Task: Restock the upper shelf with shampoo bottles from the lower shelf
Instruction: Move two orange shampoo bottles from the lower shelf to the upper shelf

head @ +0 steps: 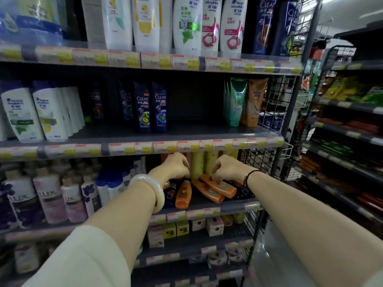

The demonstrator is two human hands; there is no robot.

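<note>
Several orange shampoo bottles (218, 186) lie flat in a pile on the lower shelf (238, 205), with one more orange bottle (183, 194) lying to their left. My right hand (228, 168) reaches in over the pile, its fingers curled down onto the end of the topmost orange bottle. My left hand (176, 165), with a white bangle on its wrist, is curled beside upright yellow-green bottles (198, 164); what it holds is hidden. The upper shelf (196, 129) has a bare stretch between dark blue Clear bottles (150, 108) and standing tubes (245, 102).
White Head & Shoulders bottles (37, 114) fill the upper shelf's left. Lux bottles (48, 200) stand left of my arms. A wire mesh panel (267, 112) closes the shelf's right end. Small boxes (182, 228) sit below. Another shelving unit (348, 125) stands across the aisle.
</note>
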